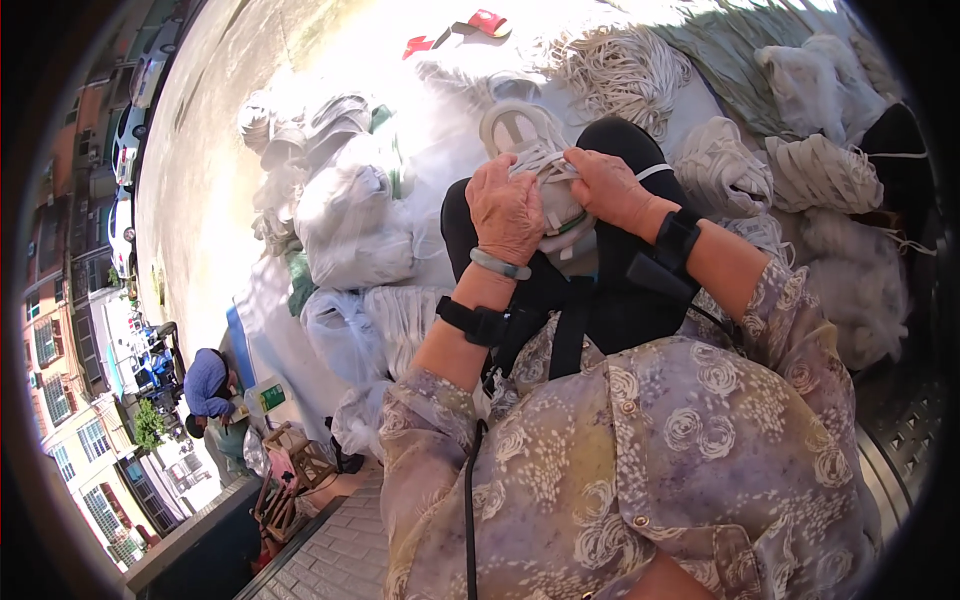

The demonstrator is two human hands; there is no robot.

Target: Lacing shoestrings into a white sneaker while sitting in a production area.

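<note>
— Shoe (530, 150), white with grey panels: location?

— On the person's lap, sole side toward the sunlit ground, resting against black trousers (610, 290).

— Hands?

— Left hand (507, 212) is closed over the near side of the shoe, fingers curled onto the white laces (545, 165). Right hand (610, 185) is closed too, pinching those laces from the other side. Both touch the shoe. A pale bangle (500, 265) and a black strap (475, 322) sit on the left wrist; another black strap (677, 235) is on the right.

— Surroundings?

— Clear bags of white uppers (350, 225) lie just beside the left knee. Bundles of white laces (625, 70) lie beyond. Another person in blue (207, 385) crouches well apart, lower left.
</note>
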